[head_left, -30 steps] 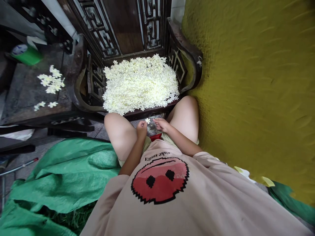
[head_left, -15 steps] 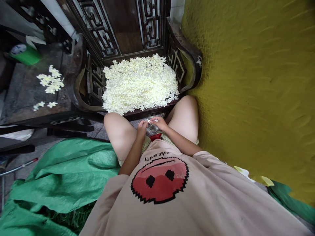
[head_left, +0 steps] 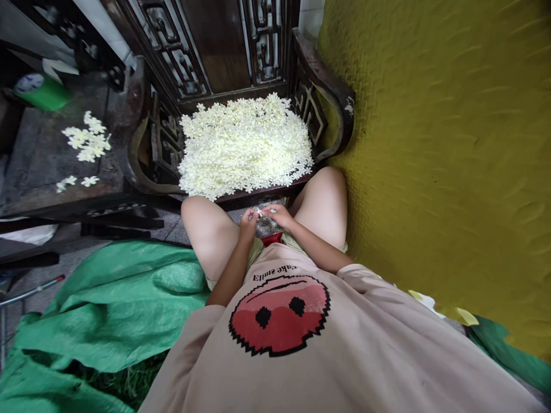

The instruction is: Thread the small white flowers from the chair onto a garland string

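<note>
While pinching a small white flower (head_left: 259,212) narrowly in the left hand (head_left: 248,222), holds the right hand (head_left: 279,215) just beside; cannot tell that grip's contents.

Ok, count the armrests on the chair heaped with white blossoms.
2: the left wooden armrest, between the dark tabletop and the white blossoms; the right wooden armrest, on the blossoms' other side. Neither is hidden.

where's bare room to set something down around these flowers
The side table has bare wood left of the loose flowers, nearer than the green roll. The flower pile crowds the chair seat; the left hand and right hand occupy space between the knees.
</note>
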Motion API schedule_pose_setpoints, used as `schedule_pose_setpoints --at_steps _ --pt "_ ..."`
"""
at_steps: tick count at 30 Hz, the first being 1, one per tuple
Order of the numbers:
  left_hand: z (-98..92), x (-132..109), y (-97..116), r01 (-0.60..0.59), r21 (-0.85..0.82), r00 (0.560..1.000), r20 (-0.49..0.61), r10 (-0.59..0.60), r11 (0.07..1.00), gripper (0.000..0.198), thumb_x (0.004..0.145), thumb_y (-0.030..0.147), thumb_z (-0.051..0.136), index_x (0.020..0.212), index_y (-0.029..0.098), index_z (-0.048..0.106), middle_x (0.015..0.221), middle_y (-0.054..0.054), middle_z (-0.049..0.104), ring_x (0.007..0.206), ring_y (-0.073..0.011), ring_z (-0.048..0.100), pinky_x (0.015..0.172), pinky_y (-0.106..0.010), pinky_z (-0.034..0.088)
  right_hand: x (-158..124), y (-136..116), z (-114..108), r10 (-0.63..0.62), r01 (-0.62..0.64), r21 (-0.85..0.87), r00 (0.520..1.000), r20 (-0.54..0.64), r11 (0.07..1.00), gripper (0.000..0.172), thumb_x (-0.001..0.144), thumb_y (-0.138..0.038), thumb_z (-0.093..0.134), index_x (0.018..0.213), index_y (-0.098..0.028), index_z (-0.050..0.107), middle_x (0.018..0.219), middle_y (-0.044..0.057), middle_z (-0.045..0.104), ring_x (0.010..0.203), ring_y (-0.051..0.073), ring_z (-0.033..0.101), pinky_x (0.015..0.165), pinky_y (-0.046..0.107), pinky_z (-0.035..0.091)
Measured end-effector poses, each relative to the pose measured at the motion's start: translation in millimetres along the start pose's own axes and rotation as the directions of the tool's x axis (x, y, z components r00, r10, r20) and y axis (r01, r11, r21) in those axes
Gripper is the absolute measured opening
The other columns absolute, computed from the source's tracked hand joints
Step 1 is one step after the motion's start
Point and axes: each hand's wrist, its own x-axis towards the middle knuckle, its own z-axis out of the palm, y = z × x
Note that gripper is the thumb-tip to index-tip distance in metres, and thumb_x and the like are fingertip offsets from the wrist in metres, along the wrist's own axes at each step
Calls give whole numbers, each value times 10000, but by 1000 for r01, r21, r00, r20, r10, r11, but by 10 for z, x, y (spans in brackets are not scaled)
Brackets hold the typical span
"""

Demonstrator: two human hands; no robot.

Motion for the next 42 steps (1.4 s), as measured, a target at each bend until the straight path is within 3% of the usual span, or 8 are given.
schedule_pose_setpoints --at_steps 4,9,18,25,32,36,39,42 --pt "26 -31 41 6 100 999 -52 0 995 95 715 255 531 644 195 508 572 38 474 561 -103 443 601 -223 372 7 -11 3 -29 28 -49 999 -33 998 238 610 -388 715 654 -158 672 656 3 642 676 144 558 715 273 416" --pt "45 -33 38 30 106 996 -82 -21 994 44 677 209 530 637 190 534 563 44 479 540 -96 427 573 -220 354 -7 -15 -1 -72 65 -111 995 -61 992 225 636 -382 695 680 -162 687 675 10 645 684 149 552 704 270 407" --pt "40 -33 62 60 58 992 -114 -53 996 63 642 212 544 606 188 499 544 52 458 514 -86 397 544 -217 330 27 -5 -5 -57 59 -72 998 24 996 265 631 -421 709 644 -157 688 688 24 673 702 167 588 741 285 423" --pt "30 -64 106 2 45 994 -109 3 999 76 652 223 555 608 185 506 532 50 450 517 -85 394 545 -214 333 -7 -39 -6 -104 111 -66 989 100 992 331 671 -491 673 677 -162 705 730 37 696 746 190 610 752 298 439" --pt "60 -90 123 -22 133 996 -85 34 991 94 659 197 572 591 181 508 537 54 449 525 -80 388 555 -208 328 -64 -63 -6 -245 224 -316 969 -28 922 250 759 -380 634 825 -154 720 751 42 665 689 154 563 692 266 413" --pt "67 -97 144 2 151 994 -113 15 989 118 662 166 551 567 185 484 518 54 430 510 -84 374 540 -214 312 -102 -86 5 -336 302 -516 941 29 801 152 799 -288 601 780 -169 694 735 40 628 715 154 533 713 266 380" --pt "83 -101 169 12 166 991 -131 10 986 122 652 144 546 563 187 474 510 59 415 504 -85 364 537 -217 303 -103 -62 49 -308 262 -534 951 3 804 126 813 -249 562 787 -163 650 779 44 624 742 161 524 716 269 370" --pt "104 -97 194 9 184 990 -142 17 983 136 640 120 540 551 186 462 507 61 396 512 -86 361 549 -218 303 -62 -3 84 -213 162 -446 975 -64 880 108 810 -230 524 782 -163 603 765 27 609 715 155 511 695 265 369"
